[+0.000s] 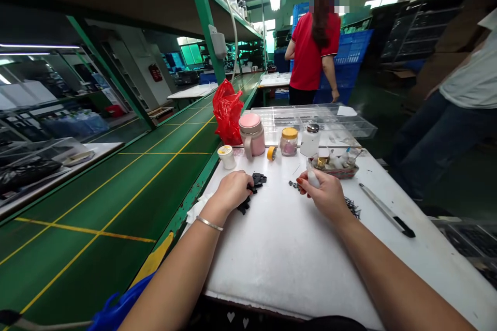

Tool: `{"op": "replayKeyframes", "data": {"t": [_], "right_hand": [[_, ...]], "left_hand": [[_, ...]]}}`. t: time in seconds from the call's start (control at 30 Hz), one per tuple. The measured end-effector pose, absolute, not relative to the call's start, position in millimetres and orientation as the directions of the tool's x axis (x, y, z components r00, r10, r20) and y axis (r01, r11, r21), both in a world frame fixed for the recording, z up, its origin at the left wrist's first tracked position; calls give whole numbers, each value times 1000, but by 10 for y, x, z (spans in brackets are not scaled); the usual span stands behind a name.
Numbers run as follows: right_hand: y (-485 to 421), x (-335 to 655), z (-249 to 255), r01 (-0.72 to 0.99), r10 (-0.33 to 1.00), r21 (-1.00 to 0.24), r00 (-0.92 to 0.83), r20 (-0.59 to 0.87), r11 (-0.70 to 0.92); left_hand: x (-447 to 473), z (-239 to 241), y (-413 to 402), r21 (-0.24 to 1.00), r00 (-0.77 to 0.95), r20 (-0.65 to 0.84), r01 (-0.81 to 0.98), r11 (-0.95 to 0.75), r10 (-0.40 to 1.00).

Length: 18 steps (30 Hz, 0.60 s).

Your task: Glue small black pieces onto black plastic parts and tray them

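Note:
My left hand (234, 189) is at a small pile of black plastic parts (259, 180), its fingers curled onto one of them; the fingertips are partly hidden. In my right hand (325, 194) is a small white squeeze bottle (312, 179), held in the palm with its narrow tip pointing up. The thumb and forefinger of that hand come down beside a little cluster of small metal pieces (293, 184). Whether they pinch one of these, I cannot tell. Thin dark pins (352, 208) lie partly behind my right wrist.
A craft knife (386, 210) lies to the right. Behind my hands stand a pink mug (252, 137), a yellow-lidded jar (289, 142), a white bottle (310, 140), yellow tape (272, 153) and a parts tray (337, 169). A green conveyor (128, 191) runs left. Two people stand beyond.

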State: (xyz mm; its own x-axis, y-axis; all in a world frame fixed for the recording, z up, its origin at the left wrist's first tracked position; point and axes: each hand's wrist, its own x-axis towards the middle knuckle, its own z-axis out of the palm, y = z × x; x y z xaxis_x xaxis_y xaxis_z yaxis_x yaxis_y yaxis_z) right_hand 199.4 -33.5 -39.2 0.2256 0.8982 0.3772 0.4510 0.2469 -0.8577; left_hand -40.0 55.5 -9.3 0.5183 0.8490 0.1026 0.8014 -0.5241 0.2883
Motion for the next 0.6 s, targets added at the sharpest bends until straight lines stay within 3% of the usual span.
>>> {"op": "replayKeyframes", "data": {"t": [0.2, 0.27, 0.4, 0.47, 0.6], "right_hand": [[-366, 2253, -252, 533, 806, -828, 407, 430, 174], [-396, 2399, -185, 567, 776, -815, 460, 431, 116], [-453, 2693, -128, 632, 803, -774, 478, 356, -33], [-456, 2778, -162, 676, 851, -729, 441, 284, -107], [-385, 2784, -295, 764, 907, -596, 398, 134, -247]], "left_hand": [[-448, 57, 531, 335, 519, 126, 780, -528, 846], [-424, 153, 483, 445, 503, 137, 739, -506, 854], [-236, 261, 363, 907, 555, 26, 336, -253, 831], [-105, 242, 305, 987, 616, -3, 129, -97, 788], [79, 76, 231, 986, 673, -46, -90, 143, 738]]}}
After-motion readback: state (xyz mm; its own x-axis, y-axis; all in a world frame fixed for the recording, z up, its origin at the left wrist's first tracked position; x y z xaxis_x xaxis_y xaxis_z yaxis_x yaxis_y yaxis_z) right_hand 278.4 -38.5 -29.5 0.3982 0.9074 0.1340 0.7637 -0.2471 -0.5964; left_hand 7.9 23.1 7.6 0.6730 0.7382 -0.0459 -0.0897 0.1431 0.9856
